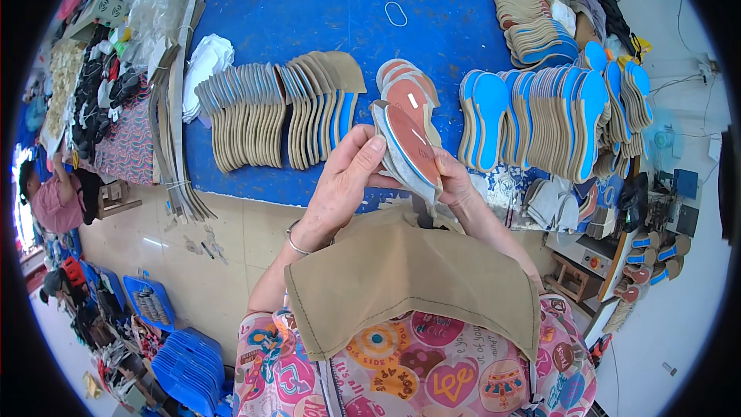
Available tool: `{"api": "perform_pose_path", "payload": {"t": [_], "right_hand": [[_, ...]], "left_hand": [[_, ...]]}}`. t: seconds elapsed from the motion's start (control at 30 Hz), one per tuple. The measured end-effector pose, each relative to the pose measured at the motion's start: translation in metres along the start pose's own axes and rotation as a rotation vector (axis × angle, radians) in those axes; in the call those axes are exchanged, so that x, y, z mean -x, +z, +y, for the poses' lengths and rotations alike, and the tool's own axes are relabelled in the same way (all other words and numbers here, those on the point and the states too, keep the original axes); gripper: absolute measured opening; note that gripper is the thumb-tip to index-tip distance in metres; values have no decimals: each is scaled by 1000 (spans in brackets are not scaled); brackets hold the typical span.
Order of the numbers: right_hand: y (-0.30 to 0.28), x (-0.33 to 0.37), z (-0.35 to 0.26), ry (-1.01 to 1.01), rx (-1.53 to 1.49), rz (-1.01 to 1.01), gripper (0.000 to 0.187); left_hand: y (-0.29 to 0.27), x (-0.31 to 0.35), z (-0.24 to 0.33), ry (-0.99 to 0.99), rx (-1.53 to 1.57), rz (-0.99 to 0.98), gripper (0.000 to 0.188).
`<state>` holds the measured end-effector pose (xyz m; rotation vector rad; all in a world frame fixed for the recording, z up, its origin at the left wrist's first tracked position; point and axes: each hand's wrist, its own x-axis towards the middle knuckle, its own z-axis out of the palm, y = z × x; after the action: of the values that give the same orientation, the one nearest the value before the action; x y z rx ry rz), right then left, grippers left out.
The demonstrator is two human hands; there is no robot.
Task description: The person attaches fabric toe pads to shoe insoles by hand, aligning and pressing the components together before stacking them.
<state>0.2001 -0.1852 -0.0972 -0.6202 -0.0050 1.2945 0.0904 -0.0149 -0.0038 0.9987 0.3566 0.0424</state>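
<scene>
In front of my chest I hold a small stack of insoles (pixel 411 145), red-brown on top with blue and grey layers below. My left hand (pixel 349 168) grips its left side, thumb on the edge and fingers underneath. The right hand (pixel 454 177) is closed around the lower right end. Just beyond lie several more red-brown insoles (pixel 407 94), overlapping on the blue table (pixel 332 11). To the left, a long row of tan insoles (pixel 248 127) leans on edge. Another row of tan and blue insoles (pixel 549 120) stands on the right.
A rubber band (pixel 396 14) lies on the table. White cloth (pixel 207 66) and long grey strips (pixel 164 120) are at the left. Blue plastic stools (pixel 189 367) stack on the floor below. Another person (pixel 58 199) is at the far left. More insoles (pixel 532 23) lie at the far right.
</scene>
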Motion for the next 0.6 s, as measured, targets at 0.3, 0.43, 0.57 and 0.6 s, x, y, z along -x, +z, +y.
{"api": "perform_pose_path", "payload": {"t": [0.3, 0.43, 0.57, 0.6], "right_hand": [[0, 1, -1, -2, 43, -11, 70], [-1, 1, -1, -2, 45, -7, 72], [0, 1, 0, 0, 50, -11, 72], [1, 1, 0, 2, 47, -9, 72]], "left_hand": [[1, 0, 0, -14, 52, 2, 43], [-1, 1, 1, -11, 24, 1, 43], [-2, 2, -3, -6, 49, 1, 42], [-3, 2, -3, -7, 48, -1, 42]]}}
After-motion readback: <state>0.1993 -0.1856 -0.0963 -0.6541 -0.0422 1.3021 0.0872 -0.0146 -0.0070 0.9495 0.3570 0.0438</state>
